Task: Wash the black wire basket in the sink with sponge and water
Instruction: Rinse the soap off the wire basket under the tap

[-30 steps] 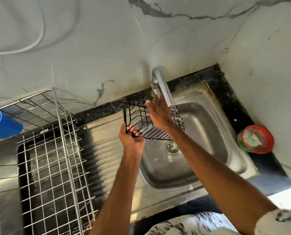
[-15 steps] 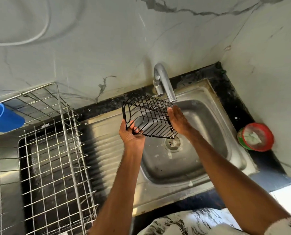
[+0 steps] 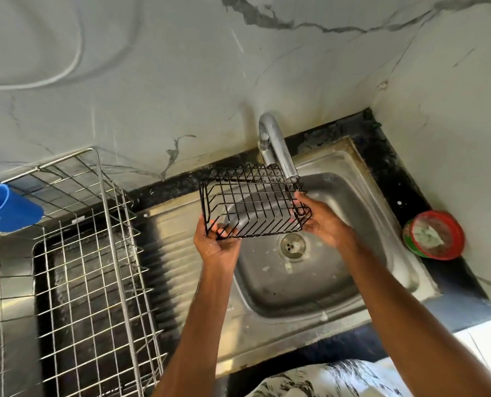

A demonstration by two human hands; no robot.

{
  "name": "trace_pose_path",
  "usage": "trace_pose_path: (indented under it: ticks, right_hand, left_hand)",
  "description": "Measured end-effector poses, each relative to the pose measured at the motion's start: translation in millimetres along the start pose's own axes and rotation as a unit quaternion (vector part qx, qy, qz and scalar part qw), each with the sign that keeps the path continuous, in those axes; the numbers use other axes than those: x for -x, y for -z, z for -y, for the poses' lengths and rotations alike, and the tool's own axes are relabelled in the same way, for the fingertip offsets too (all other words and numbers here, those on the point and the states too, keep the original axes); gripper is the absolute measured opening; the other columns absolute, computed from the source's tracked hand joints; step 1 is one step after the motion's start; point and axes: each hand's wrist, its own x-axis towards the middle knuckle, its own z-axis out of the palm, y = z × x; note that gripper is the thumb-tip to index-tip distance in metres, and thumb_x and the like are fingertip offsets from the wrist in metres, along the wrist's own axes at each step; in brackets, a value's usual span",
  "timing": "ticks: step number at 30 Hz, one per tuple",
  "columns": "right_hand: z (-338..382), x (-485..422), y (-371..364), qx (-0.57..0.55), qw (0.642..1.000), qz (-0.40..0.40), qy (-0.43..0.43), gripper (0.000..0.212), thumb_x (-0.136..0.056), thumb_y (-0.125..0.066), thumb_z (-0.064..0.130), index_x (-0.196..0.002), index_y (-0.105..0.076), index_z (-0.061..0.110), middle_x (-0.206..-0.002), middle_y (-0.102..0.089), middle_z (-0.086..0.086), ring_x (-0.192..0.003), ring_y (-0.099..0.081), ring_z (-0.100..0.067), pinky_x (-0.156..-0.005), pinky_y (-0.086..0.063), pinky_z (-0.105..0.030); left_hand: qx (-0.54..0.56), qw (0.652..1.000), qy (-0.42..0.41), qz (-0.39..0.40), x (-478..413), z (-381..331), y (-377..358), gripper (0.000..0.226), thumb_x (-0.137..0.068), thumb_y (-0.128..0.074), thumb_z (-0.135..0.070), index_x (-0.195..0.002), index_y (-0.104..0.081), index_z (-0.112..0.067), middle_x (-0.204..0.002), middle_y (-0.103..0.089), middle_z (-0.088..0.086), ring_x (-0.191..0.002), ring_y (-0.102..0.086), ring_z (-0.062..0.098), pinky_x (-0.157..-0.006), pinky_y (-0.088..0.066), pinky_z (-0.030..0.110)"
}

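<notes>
The black wire basket point(image 3: 253, 202) is held in the air over the steel sink point(image 3: 338, 282), above and just behind the drain point(image 3: 292, 245), tilted with its open grid towards the viewer. Its rear top edge lies directly under the outlet of the tap spout point(image 3: 278, 150); whether wire and spout touch cannot be told.

The left hand point(image 3: 217, 242) grips the near left corner, fingers curled up through the wires. The right hand point(image 3: 323, 222) holds the right end, fingers hooked over the upper rim and thumb below. Neither hand carries a sponge. Whether water is running cannot be told.

A round red-rimmed tub point(image 3: 434, 234) stands at the right edge of the black counter point(image 3: 381, 144), near the wall; its contents are unclear. A steel dish rack point(image 3: 95, 267) occupies the left end, with a blue plastic cup point(image 3: 6, 207) hung on its rear left corner.

Risks noted: the basket could knock the spout if raised. Thin wet wires give poor purchase, so letting go with one hand to fetch a sponge could drop it into the basin. Water striking the open grid would likely spray onto the counter.
</notes>
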Motion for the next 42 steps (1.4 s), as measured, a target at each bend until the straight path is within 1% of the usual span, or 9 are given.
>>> trace_pose_path:
  ticks: [6,9,13,15,20,27,33,38,42]
  right_hand:
    - [-2.9,-7.5,12.7,0.002,0.998,0.055,0.012,0.047,-0.084,-0.078,0.041,-0.121,-0.07,0.013,-0.123,-0.07,-0.017,-0.109,-0.067,-0.036,-0.104,-0.048,-0.055]
    - [-9.5,-3.6,20.7,0.017,0.999,0.028,0.015,0.029,-0.092,-0.07,0.032,-0.112,-0.072,0.011,-0.121,-0.07,-0.019,-0.105,-0.07,-0.036,-0.094,-0.055,-0.048]
    - [-11.1,3.1,37.2,0.035,0.999,0.012,0.021,0.026,-0.093,-0.067,0.031,-0.106,-0.07,0.009,-0.116,-0.071,-0.021,-0.093,-0.072,-0.032,-0.073,-0.058,-0.034]
    - [-13.6,-1.0,45.4,0.031,0.999,0.016,0.016,0.027,-0.095,-0.064,0.031,-0.109,-0.067,0.007,-0.116,-0.071,-0.021,-0.09,-0.074,-0.032,-0.08,-0.057,-0.04]
    - [-26.2,-14.1,49.4,-0.041,0.999,0.019,-0.021,0.039,-0.1,-0.054,0.029,-0.126,-0.058,0.002,-0.121,-0.067,-0.025,-0.103,-0.067,-0.04,-0.085,-0.058,-0.047]
    - [-37.8,-23.6,44.6,-0.079,0.996,0.004,-0.037,0.033,-0.094,-0.059,0.026,-0.119,-0.065,0.007,-0.105,-0.073,-0.016,-0.085,-0.072,-0.028,-0.077,-0.058,-0.036]
    - [-35.6,-27.8,36.7,-0.053,0.997,0.032,-0.039,0.026,-0.096,-0.053,0.021,-0.113,-0.064,0.004,-0.101,-0.072,-0.017,-0.084,-0.07,-0.029,-0.069,-0.057,-0.033]
    - [-38.1,-30.8,37.2,0.006,0.999,0.042,-0.028,0.041,-0.097,-0.051,0.016,-0.124,-0.053,-0.014,-0.106,-0.068,-0.028,-0.083,-0.072,-0.032,-0.064,-0.058,-0.033]
    - [-41.8,-30.2,38.8,0.018,0.999,0.036,-0.02,0.045,-0.096,-0.052,0.018,-0.127,-0.051,-0.015,-0.107,-0.065,-0.032,-0.081,-0.071,-0.031,-0.065,-0.056,-0.034]
  left_hand:
    - [-0.076,0.996,0.012,0.055,-5.7,-15.4,21.0,0.034,-0.092,-0.073,-0.04,-0.07,-0.06,-0.019,-0.057,-0.056,-0.004,-0.057,-0.056,0.017,-0.098,-0.056,0.038]
    - [-0.187,0.973,0.051,0.128,-3.0,-24.2,32.0,0.025,-0.097,-0.066,-0.038,-0.089,-0.067,-0.014,-0.064,-0.068,-0.001,-0.068,-0.067,0.018,-0.079,-0.062,0.034]
    - [-0.389,0.903,0.042,0.176,-12.8,-41.1,27.0,0.027,-0.101,-0.053,-0.023,-0.097,-0.079,-0.016,-0.106,-0.078,0.013,-0.093,-0.075,0.024,-0.083,-0.058,0.038]
    - [-0.431,0.879,0.045,0.201,-12.5,-43.2,14.0,0.025,-0.097,-0.053,-0.027,-0.099,-0.073,-0.011,-0.116,-0.076,0.019,-0.103,-0.075,0.031,-0.086,-0.059,0.041]
    - [-0.411,0.899,0.014,0.149,1.9,-18.1,-20.3,0.039,-0.096,-0.056,-0.043,-0.069,-0.048,-0.016,-0.067,-0.063,0.006,-0.058,-0.064,0.012,-0.055,-0.048,0.024]
    - [-0.403,0.907,0.024,0.12,11.2,-4.1,-30.1,0.048,-0.107,-0.044,-0.046,-0.075,-0.052,-0.012,-0.105,-0.072,0.028,-0.045,-0.065,0.01,-0.037,-0.031,0.015]
    - [-0.398,0.909,0.041,0.118,16.0,-13.2,-25.4,0.051,-0.108,-0.039,-0.048,-0.103,-0.067,-0.006,-0.097,-0.078,0.021,-0.045,-0.065,0.009,-0.035,-0.036,0.014]
    - [-0.574,0.804,-0.13,0.086,5.1,-18.6,-14.1,0.037,-0.107,-0.047,-0.043,-0.117,-0.061,-0.01,-0.103,-0.075,0.005,-0.084,-0.074,0.016,-0.074,-0.055,0.029]
    - [-0.691,0.6,-0.397,0.069,6.5,-24.6,-9.6,0.035,-0.102,-0.064,-0.032,-0.131,-0.055,-0.014,-0.125,-0.06,-0.001,-0.105,-0.059,0.016,-0.085,-0.049,0.029]
